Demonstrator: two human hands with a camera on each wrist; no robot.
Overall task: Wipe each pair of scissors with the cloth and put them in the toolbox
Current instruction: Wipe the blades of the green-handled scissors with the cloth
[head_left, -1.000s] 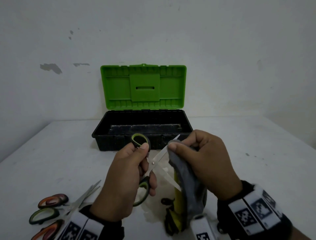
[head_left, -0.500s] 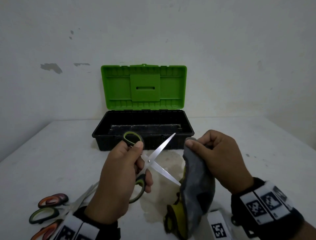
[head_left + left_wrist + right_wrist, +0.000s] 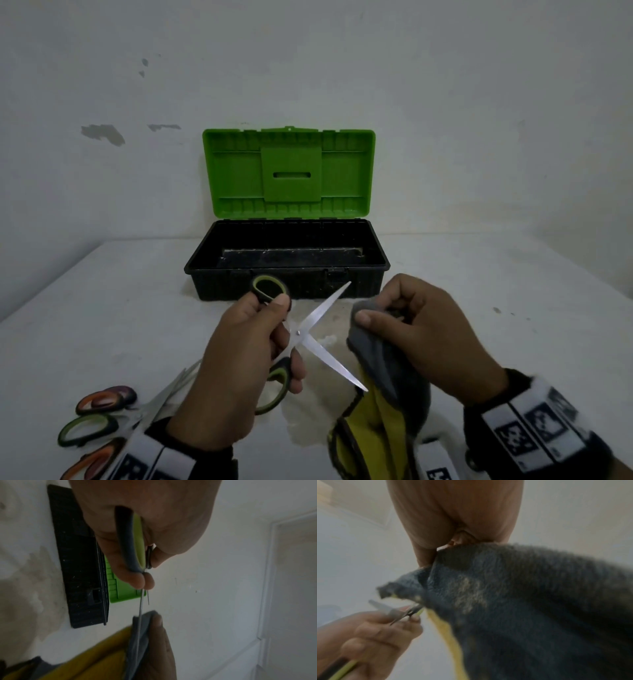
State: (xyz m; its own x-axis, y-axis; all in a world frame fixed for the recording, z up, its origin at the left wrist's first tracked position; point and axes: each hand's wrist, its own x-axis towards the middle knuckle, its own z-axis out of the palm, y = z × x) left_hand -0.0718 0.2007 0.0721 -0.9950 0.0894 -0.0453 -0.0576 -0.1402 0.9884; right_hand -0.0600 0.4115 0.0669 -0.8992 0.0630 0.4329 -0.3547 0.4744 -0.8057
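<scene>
My left hand (image 3: 250, 349) grips the green-and-black handles of a pair of scissors (image 3: 320, 337), blades spread wide in an X above the table. My right hand (image 3: 404, 329) pinches a grey and yellow cloth (image 3: 387, 373) just right of the blades; the lower blade tip reaches the cloth's edge. In the left wrist view the scissors' handle (image 3: 135, 543) sits between my fingers and the blade runs down over the cloth (image 3: 140, 635). The right wrist view shows the cloth (image 3: 513, 601) hanging from my fingers. The toolbox (image 3: 287, 270) stands open behind, green lid up.
Several more scissors (image 3: 99, 421) with orange and green handles lie at the table's near left corner, beside my left wrist. The white table (image 3: 102, 308) meets a white wall right behind the toolbox. A damp stain marks the table under my hands.
My right hand drew the cloth off the upper blade and to the right. The scissors opened wider and my left hand tilted a little; the cloth now sits beside the blades.
</scene>
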